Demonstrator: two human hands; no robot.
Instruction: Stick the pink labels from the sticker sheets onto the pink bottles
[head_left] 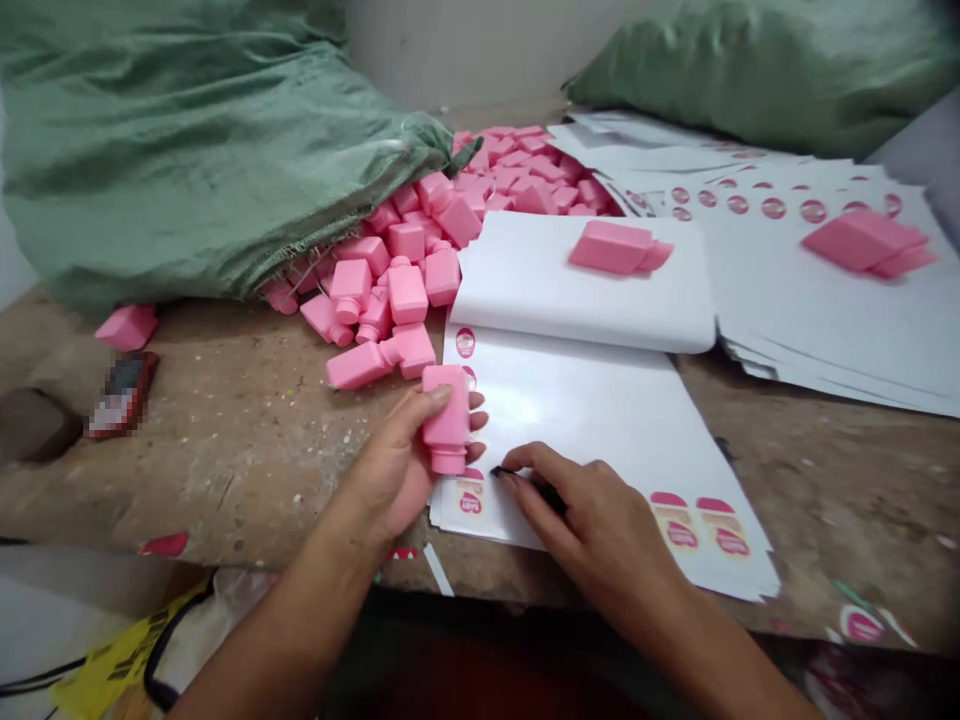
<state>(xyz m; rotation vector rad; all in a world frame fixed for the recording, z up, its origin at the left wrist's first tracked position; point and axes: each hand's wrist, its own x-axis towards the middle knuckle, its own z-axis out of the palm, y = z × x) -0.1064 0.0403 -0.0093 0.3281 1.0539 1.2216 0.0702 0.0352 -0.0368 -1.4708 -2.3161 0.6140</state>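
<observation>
Two bare hands: left hand (390, 465) clamped around a pink plastic bottle (448, 420) at the edge of a white label sheet (592, 430); right hand (592, 530) pinching a small black tool (541, 490) against that sheet, near a heap of pink bottles (487, 180).

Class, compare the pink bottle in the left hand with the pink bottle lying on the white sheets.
The bottle in the left hand stands cap down, gripped; the other bottle on the sheets lies on its side, untouched. Both are pink and squarish, and neither shows a label.
</observation>
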